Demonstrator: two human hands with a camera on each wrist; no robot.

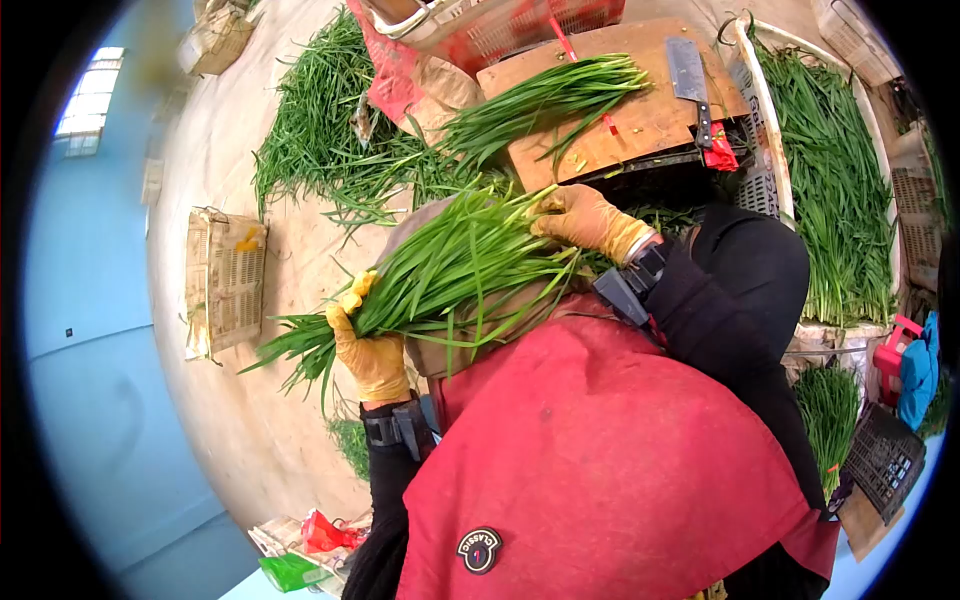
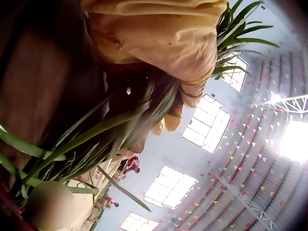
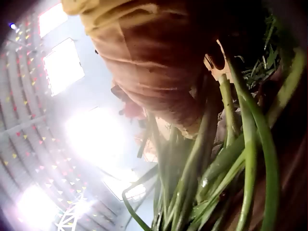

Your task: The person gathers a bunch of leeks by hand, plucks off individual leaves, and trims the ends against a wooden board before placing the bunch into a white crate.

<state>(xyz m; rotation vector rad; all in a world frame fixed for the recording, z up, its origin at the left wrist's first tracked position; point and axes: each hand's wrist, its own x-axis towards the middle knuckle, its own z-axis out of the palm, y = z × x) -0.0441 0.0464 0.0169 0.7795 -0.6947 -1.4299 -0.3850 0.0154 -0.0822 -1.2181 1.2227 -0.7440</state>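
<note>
A thick bundle of long green chives (image 1: 450, 270) lies across my lap over a red apron (image 1: 600, 450). My left hand (image 1: 362, 330), in a yellow rubber glove, grips the bundle near its leafy tips at the lower left. My right hand (image 1: 575, 218), also gloved, grips the other end at the upper right. In the left wrist view the glove (image 2: 163, 38) wraps the chive leaves (image 2: 96, 139) from above. In the right wrist view the glove (image 3: 149, 62) closes round the stalks (image 3: 211, 163).
A wooden cutting board (image 1: 620, 110) ahead carries another chive bunch (image 1: 545, 100) and a cleaver (image 1: 690, 75). Loose chives (image 1: 320, 120) lie heaped on the floor at left. A long tray of chives (image 1: 830, 170) stands at right; a plastic crate (image 1: 225, 280) lies at left.
</note>
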